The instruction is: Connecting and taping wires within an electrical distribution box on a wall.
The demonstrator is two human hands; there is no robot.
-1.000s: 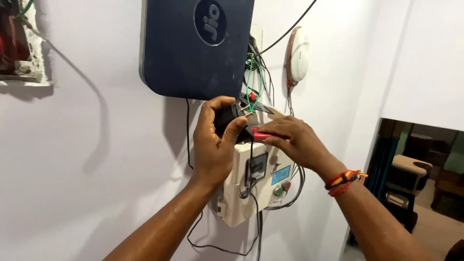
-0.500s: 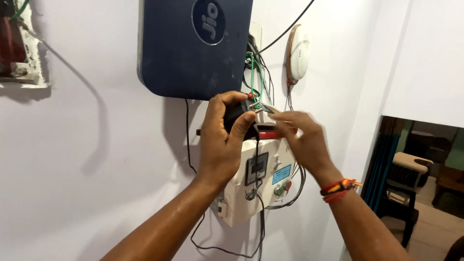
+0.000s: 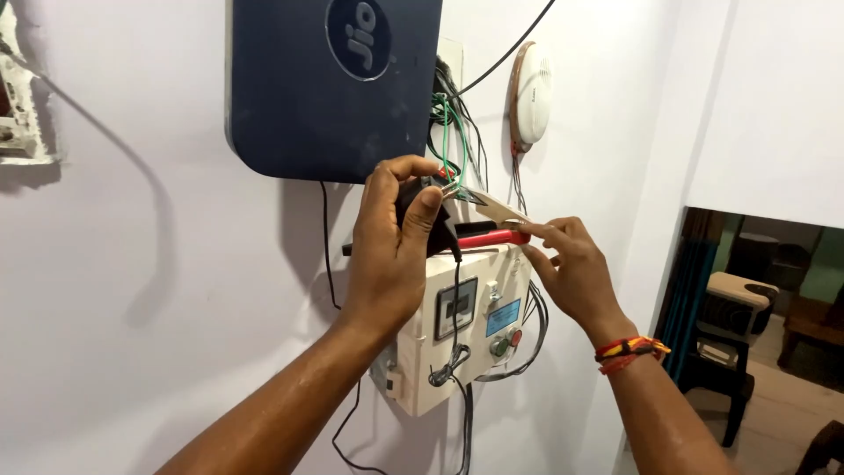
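Observation:
My left hand (image 3: 391,251) grips a black plug-like adapter (image 3: 431,215) just above a cream electrical control box (image 3: 457,330) mounted on the wall. My right hand (image 3: 571,268) holds red-handled pliers (image 3: 488,224); their metal jaws reach a bundle of green, white and black wires (image 3: 450,132) above the box. The box front has a small switch window, a blue label and green and red buttons. A red and yellow thread band circles my right wrist.
A dark blue rounded device (image 3: 330,84) hangs on the white wall above the box. A round white fitting (image 3: 530,97) sits to its right, an open switch plate (image 3: 22,105) at far left. Black cables (image 3: 462,413) trail below. A doorway at right shows chairs (image 3: 730,325).
The view has shifted slightly. My right hand has slid back along the pliers' handles, away from the wires, and the jaws now point up-left into the bundle. The left hand keeps its grip on the adapter.

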